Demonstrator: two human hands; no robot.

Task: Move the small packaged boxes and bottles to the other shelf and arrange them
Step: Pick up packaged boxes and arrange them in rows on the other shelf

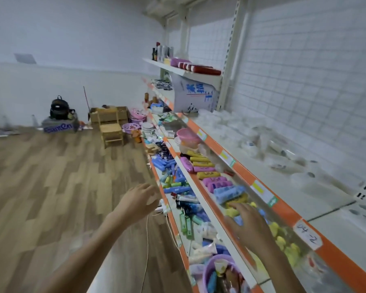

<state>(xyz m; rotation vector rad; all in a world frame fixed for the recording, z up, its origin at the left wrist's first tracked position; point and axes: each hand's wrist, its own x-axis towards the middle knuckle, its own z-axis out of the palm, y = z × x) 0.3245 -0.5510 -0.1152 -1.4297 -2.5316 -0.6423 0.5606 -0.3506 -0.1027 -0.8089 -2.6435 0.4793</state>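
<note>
While both hands are out in front of the person, neither holds anything. The left hand [140, 199], at about 7 o'clock from the centre of the view, hangs with fingers released and spread just beside the front edge of the lower shelf [171, 216]. The right hand [248, 224], at about 5 o'clock, hovers with loose, spread fingers over the middle shelf [209, 210]; whether it touches the goods is blurred.

The task's things lie well ahead of being sorted. On the lower shelf, blue, green and white boxes and tubes [178, 187] lie jumbled in a long strip running toward 12 o'clock. On the middle shelf, soft plastic-wrapped packs [218, 185] in yellow, pink and blue lie side by side. A purple tub [216, 269] at 6 o'clock holds more packets.

The upper shelf [304, 187], toward 3 o'clock, is pale and smooth, with orange edging and only blurred clear containers. Far off near 12 o'clock a high shelf [178, 67] carries upright bottles [163, 52]. Judging by this, most of the moving and arranging remains.
</note>
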